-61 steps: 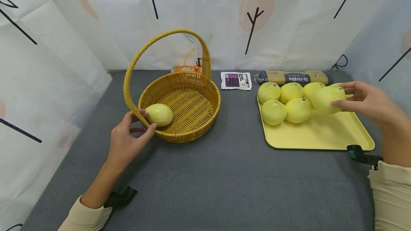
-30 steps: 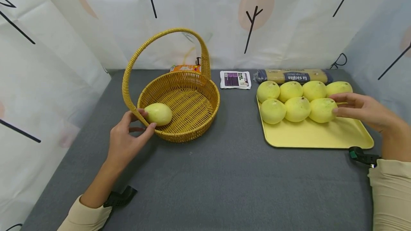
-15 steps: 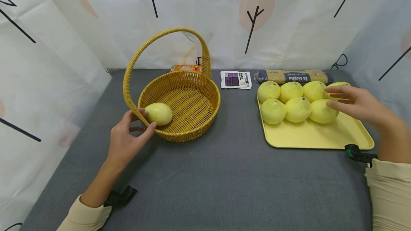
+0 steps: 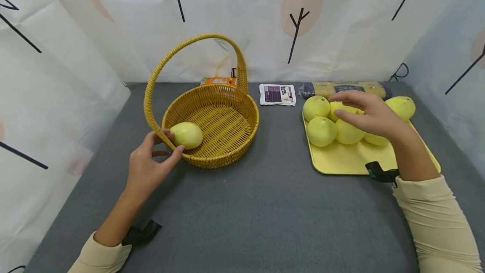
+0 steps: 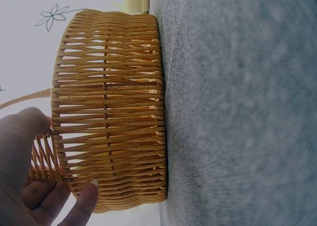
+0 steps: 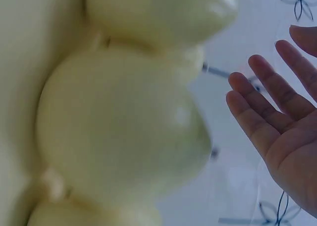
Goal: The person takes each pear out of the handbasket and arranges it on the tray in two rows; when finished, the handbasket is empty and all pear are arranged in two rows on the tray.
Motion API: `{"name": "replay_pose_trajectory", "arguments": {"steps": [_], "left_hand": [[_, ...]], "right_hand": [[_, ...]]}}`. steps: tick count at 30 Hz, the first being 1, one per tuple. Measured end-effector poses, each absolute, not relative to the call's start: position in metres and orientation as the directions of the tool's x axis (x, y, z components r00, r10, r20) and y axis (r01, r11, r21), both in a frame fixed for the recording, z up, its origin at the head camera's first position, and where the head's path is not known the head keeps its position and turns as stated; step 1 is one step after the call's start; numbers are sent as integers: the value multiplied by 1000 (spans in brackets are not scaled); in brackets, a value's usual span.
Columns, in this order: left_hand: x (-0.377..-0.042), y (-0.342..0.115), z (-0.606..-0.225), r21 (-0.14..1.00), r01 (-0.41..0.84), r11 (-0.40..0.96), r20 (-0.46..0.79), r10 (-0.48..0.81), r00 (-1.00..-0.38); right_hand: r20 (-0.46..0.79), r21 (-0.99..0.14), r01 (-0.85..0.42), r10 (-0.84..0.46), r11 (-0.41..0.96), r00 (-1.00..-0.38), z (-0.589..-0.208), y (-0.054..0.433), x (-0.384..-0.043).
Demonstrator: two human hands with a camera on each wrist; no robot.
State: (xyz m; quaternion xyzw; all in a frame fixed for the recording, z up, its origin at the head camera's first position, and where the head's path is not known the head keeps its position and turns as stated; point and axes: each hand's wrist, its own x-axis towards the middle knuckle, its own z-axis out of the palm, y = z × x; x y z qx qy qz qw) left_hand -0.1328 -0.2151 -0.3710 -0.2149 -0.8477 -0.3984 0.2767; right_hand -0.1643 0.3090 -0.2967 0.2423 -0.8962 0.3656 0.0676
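Observation:
A yellow woven basket [image 4: 212, 162] with a tall arched handle stands left of centre. My left hand [image 4: 149, 167] holds its left side where handle and rim meet; in the left wrist view, thumb and fingers lie around that part of the basket [image 5: 109, 117]. One pale yellow fruit [image 4: 187, 135] lies inside, near this hand. On the right, a yellow tray [image 4: 337, 165] bears several similar round fruits [image 4: 321, 132] in two rows. Over them hovers my right hand [image 4: 373, 115], fingers extended and holding nothing, hiding part of both rows. The right wrist view shows it apart from the fruit [image 6: 124, 122].
Behind the tray lies a long pasta packet [image 4: 318, 89]. A white and purple sachet [image 4: 278, 95] sits at the back between basket and tray. An orange packet [image 4: 219, 81] is partly hidden behind the basket. A patterned white cloth [image 4: 261, 24] borders the grey table [image 4: 242, 214].
My right hand has set a fruit down in the tray's front row, let go of it and moved left above the fruits. My left hand and the basket have stayed in place.

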Motion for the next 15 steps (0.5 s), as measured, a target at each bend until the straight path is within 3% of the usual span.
{"name": "replay_pose_trajectory", "arguments": {"steps": [9, 15], "left_hand": [[-133, -216, -371, 560, 583, 589, 640, 140, -756], [-132, -216, -371, 562, 582, 588, 638, 140, -758]], "right_hand": [[304, -581, -609, -550, 540, -778, -296, 226, -196], [351, -511, -730, -666, 453, -659, -306, 163, -215]]}}
